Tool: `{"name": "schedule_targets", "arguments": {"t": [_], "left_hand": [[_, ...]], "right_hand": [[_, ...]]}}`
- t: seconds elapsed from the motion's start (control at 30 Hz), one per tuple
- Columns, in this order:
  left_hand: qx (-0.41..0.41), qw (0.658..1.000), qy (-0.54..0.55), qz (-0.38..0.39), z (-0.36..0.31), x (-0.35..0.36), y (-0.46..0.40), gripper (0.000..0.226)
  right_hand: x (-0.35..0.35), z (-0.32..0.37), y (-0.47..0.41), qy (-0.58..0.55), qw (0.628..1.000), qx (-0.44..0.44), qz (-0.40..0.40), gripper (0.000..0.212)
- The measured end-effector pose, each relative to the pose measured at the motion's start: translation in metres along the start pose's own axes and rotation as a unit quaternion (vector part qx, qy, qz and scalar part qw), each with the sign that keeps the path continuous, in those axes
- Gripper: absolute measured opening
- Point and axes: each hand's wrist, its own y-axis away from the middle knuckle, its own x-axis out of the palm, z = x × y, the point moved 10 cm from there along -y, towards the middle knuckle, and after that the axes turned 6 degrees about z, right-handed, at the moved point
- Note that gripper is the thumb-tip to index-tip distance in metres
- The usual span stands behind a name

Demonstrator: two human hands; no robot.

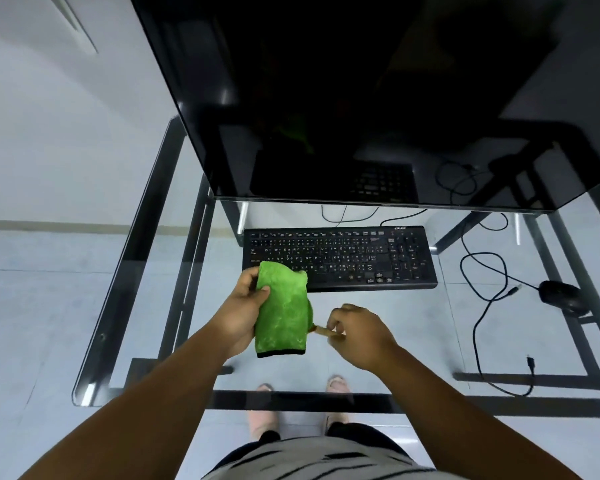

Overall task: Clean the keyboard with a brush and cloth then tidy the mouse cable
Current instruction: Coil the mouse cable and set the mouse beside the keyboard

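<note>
Glass desk (160, 306), pale tiled floor (42, 306)

One head-worn wide-angle view looks steeply down and forward, close over the glass desk (146, 237) and keyboard (361, 258).

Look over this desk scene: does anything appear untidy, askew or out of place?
Yes. The mouse cable sprawls in loose loops across the glass desk right of the keyboard, with a plug end lying unconnected near the front edge. The keyboard sits fairly square. Nothing looks spilled or damaged.
</note>
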Motion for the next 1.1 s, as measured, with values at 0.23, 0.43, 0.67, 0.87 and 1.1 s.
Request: {"name": "schedule_targets", "arguments": {"t": [0.23, 0.43, 0.67, 0.87, 1.1], "left_hand": [[-0.055, 0.997, 0.020, 0.043, 0.034, 0.019, 0.006, 0.040], [-0.033, 0.995, -0.088, 0.028, 0.052, 0.015, 0.004, 0.082], [0.049, 0.917, -0.390, -0.072, 0.025, -0.004, 0.005, 0.080], [0.087, 0.868, -0.461, -0.165, 0.011, -0.019, 0.009, 0.091], [0.163, 0.820, -0.494, -0.238, -0.039, -0.027, 0.001, 0.074]], "right_hand": [[0.001, -0.054, 0.018, -0.341, 0.920, 0.173, -0.086, 0.020], [0.011, -0.048, 0.011, -0.378, 0.905, 0.183, -0.065, 0.023], [0.011, -0.042, 0.001, -0.277, 0.946, 0.160, -0.055, 0.028], [-0.013, -0.050, 0.006, -0.208, 0.960, 0.150, -0.114, 0.019], [-0.090, -0.095, 0.009, -0.155, 0.937, 0.144, -0.280, 0.059]]}}
